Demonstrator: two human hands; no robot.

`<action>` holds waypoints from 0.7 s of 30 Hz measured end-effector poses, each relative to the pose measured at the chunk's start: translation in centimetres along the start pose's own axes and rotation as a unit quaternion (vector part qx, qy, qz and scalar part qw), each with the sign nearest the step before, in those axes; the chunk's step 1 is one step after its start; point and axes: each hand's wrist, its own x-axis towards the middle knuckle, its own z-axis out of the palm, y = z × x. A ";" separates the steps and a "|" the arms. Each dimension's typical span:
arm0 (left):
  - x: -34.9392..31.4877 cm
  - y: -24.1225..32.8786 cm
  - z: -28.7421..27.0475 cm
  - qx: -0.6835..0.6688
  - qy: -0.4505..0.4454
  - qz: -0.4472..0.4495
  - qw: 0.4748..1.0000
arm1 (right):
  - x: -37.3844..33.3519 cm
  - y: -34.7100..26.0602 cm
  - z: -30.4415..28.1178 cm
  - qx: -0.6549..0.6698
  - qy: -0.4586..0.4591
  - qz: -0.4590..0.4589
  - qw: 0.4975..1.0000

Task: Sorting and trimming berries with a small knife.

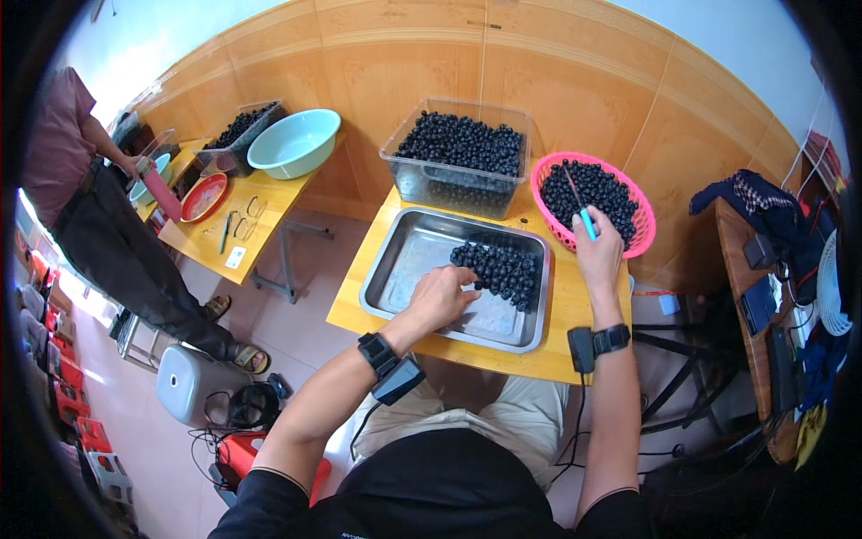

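Note:
My left hand [440, 298] is over the metal tray [384, 269], fingers bent and apart, at the near left edge of a pile of small dark round fruits [503, 274]. Nothing shows between its fingers. My right hand [599, 251] is closed around the turquoise handle of a thin-bladed tool [587, 223]. Its narrow blade points away from me over a pink plastic basket [642, 225] full of the same dark fruits. Behind the tray stands a clear plastic bin [449, 184], also heaped with them.
A yellow table [346, 310] bears these containers. Left, another table [202, 241] holds a pale green basin [296, 148], a red dish [205, 198] and scissors [235, 226]. A person [108, 225] stands there with a pink bottle [160, 190]. A cluttered wooden desk [741, 269] is at right.

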 end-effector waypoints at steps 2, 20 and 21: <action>0.6 0.0 0.5 0.098 0.007 0.011 0.995 | -2.0 -0.2 0.5 0.027 -0.003 -0.012 1.000; 2.1 -0.1 2.3 0.151 -0.031 0.049 0.987 | -11.8 -1.2 0.4 0.169 -0.075 0.029 0.982; 2.0 -0.1 2.3 0.151 -0.031 0.047 0.987 | -12.0 -1.5 0.3 0.169 -0.084 0.037 0.981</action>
